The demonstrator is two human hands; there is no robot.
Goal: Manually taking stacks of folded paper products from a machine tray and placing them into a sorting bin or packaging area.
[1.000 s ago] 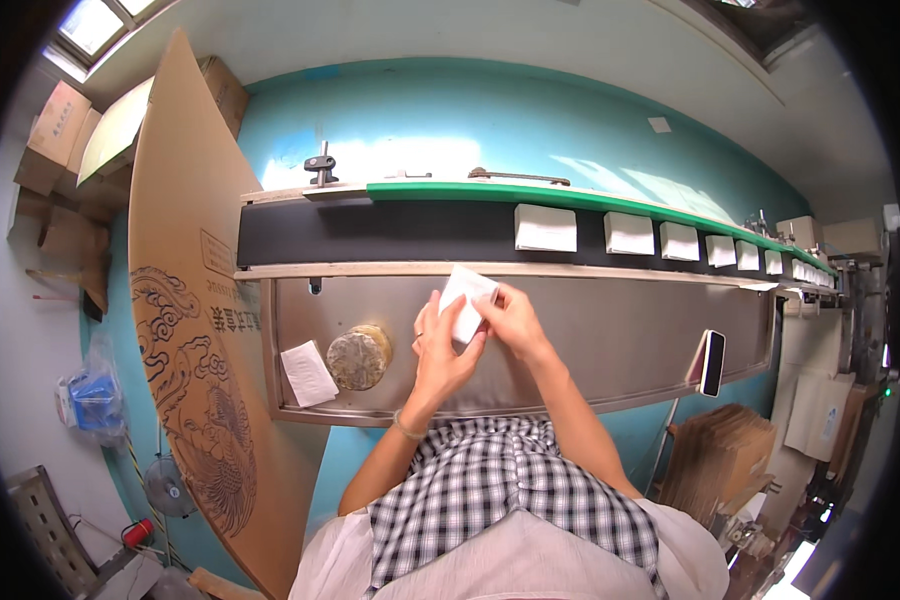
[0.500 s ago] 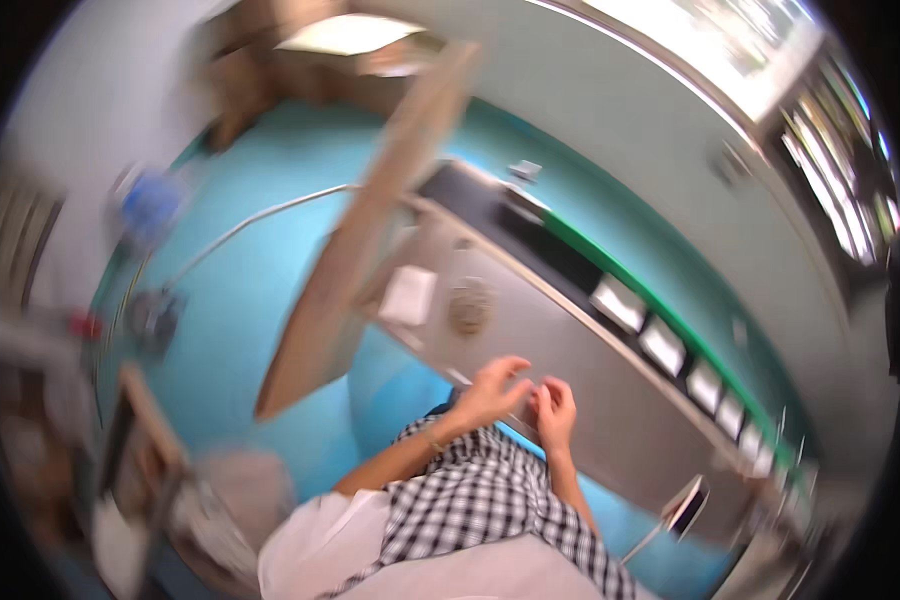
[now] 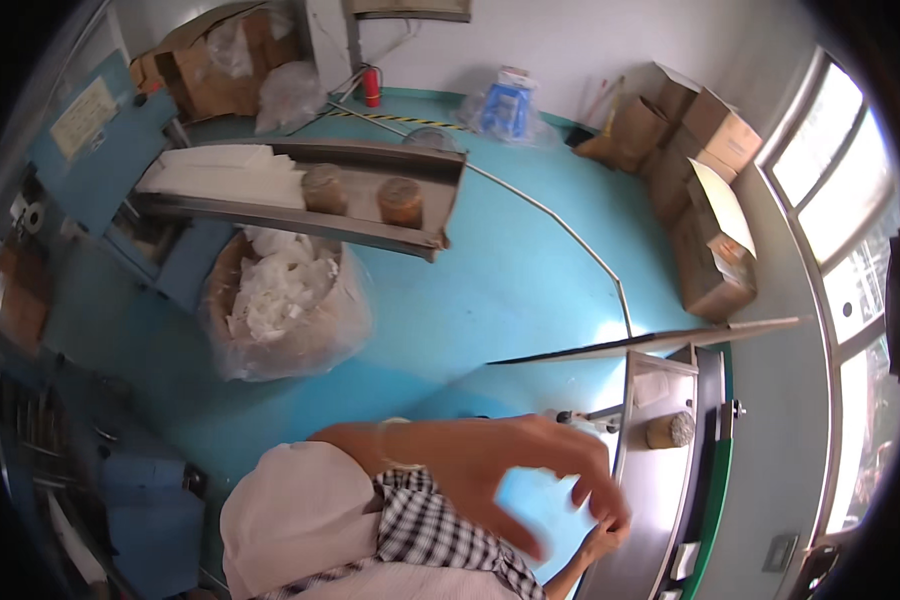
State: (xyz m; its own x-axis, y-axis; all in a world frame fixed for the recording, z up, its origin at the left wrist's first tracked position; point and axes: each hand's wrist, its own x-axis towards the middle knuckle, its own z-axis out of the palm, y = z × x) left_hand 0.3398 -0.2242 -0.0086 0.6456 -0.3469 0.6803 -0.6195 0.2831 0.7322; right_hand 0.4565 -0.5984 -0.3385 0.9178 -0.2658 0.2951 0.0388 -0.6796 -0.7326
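Note:
My left hand [image 3: 530, 450] is raised in front of me, a little blurred. Its fingers curve, and its thumb is spread well apart from them with nothing between. Lower and to the right is my right hand [image 3: 600, 543], close to the left fingertips. Its fingers are partly covered and too small to make out. Both hands are near the left edge of a metal-topped workbench [image 3: 652, 480]. A cylindrical container with brownish contents [image 3: 670, 431] lies toward the far end of the bench, near a pale flat piece [image 3: 652, 388].
A long metal tray [image 3: 370, 237] at the left carries white sheets and two brown cylinders. Beneath it stands a plastic-lined bin [image 3: 232, 345] of white scraps. Cardboard boxes [image 3: 715, 270] line the right wall. A thin board [image 3: 630, 345] juts out beyond the bench.
My view has swung left, so the bench now sits at the right and the tray and bin have come into view. The left hand appears larger and higher.

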